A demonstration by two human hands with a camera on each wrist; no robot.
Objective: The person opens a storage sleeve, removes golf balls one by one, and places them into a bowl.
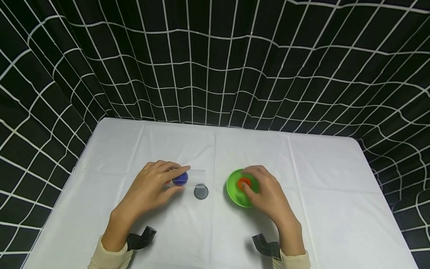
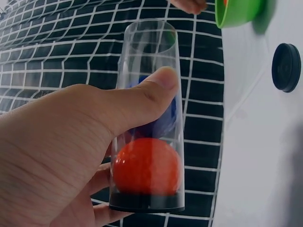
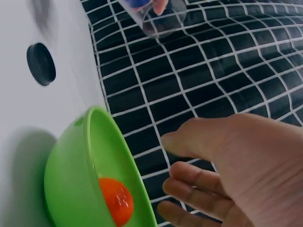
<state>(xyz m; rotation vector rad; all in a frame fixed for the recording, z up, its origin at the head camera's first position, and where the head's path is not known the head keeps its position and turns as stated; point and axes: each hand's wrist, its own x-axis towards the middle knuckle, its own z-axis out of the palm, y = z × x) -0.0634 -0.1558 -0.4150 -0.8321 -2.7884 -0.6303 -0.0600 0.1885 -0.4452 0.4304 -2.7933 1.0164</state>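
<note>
My left hand point(image 1: 151, 185) grips a clear plastic tube point(image 2: 150, 49) with its thumb across the side. Inside the tube a red-orange ball point(image 2: 147, 168) sits at the black-capped end, with a blue ball point(image 2: 165, 118) against it, partly behind the thumb. The tube's other end is uncapped and points toward the middle. Over the green bowl point(image 1: 231, 194) hovers my right hand point(image 1: 268, 192), fingers loosely bent and nothing between them. An orange ball point(image 3: 118, 201) lies inside that bowl, just below the fingers.
A round dark lid point(image 1: 201, 192) lies on the white-covered table point(image 1: 322, 224) between the tube and the bowl. Black cloth with a white grid point(image 1: 215, 74) hangs behind the table and along both sides.
</note>
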